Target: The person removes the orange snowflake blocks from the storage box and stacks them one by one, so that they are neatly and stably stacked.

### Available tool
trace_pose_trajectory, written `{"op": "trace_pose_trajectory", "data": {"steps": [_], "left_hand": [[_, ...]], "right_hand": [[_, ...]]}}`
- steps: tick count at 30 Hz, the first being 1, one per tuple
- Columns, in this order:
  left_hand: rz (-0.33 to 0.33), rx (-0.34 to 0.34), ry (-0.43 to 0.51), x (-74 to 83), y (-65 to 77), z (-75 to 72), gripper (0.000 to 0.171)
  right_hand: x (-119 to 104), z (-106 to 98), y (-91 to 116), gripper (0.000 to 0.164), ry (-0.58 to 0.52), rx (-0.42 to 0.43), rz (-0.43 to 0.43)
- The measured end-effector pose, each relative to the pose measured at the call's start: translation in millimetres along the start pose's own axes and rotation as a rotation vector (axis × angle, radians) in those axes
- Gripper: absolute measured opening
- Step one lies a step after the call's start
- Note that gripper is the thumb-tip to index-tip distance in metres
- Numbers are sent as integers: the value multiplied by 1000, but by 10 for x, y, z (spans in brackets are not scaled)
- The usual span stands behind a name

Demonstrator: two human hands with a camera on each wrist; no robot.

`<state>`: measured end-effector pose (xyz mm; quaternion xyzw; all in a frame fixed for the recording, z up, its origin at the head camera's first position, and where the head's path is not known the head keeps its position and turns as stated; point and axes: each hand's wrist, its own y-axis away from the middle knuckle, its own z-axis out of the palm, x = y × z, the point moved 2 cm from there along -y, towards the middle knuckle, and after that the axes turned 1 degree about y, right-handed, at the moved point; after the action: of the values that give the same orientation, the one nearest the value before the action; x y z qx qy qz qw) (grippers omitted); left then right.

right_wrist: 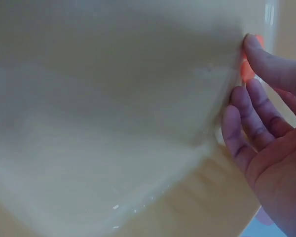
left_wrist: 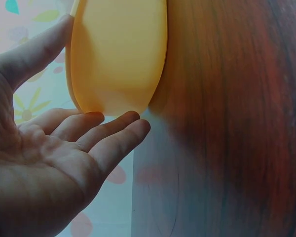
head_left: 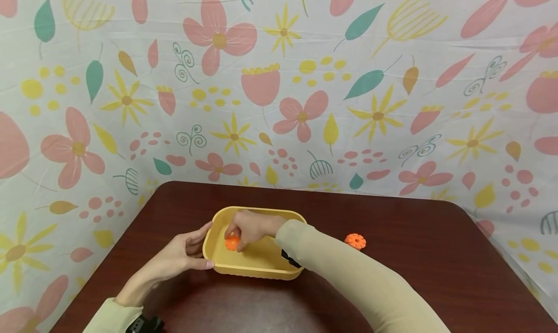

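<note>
A yellow tub (head_left: 261, 269) with rounded corners stands on the table. My left hand (head_left: 183, 253) rests at its left end, the thumb on the near corner and the fingers spread toward the far side. In the left wrist view the fingertips touch the outer wall of the tub (left_wrist: 123, 54). My right hand (head_left: 253, 228) reaches down inside the tub and pinches an orange flower-shaped disc (head_left: 232, 243) near the left end. The right wrist view shows thumb and fingertips on this orange disc (right_wrist: 247, 70), partly covered by them, beside the tub wall.
More orange flower-shaped disc (head_left: 355, 241) material lies on the dark wooden table (head_left: 436, 260), right of the tub and just beyond the right sleeve (head_left: 348, 270). A flower-printed cloth (head_left: 279, 90) hangs behind the table and down its left side.
</note>
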<state>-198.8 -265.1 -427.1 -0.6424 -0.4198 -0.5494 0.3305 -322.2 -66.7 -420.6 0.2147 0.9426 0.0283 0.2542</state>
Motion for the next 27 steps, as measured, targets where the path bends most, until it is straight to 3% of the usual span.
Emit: {"op": "trace_pose_trajectory", "data": {"steps": [9,17,23,27], "left_hand": [[-1,-8,4,1,0,7,99],[-1,1,4,11,1,8,99],[-6,5,3,24,1,14,99],[-5,6,2,23,-1,14,99]], "right_hand": [[-88,-38,4,37,135,-11,-17],[-75,-80,11,40,6,-22,-33],[-3,-80,23,52,-76,-29,31],[4,-90,41,50,-80,-15,44]]}}
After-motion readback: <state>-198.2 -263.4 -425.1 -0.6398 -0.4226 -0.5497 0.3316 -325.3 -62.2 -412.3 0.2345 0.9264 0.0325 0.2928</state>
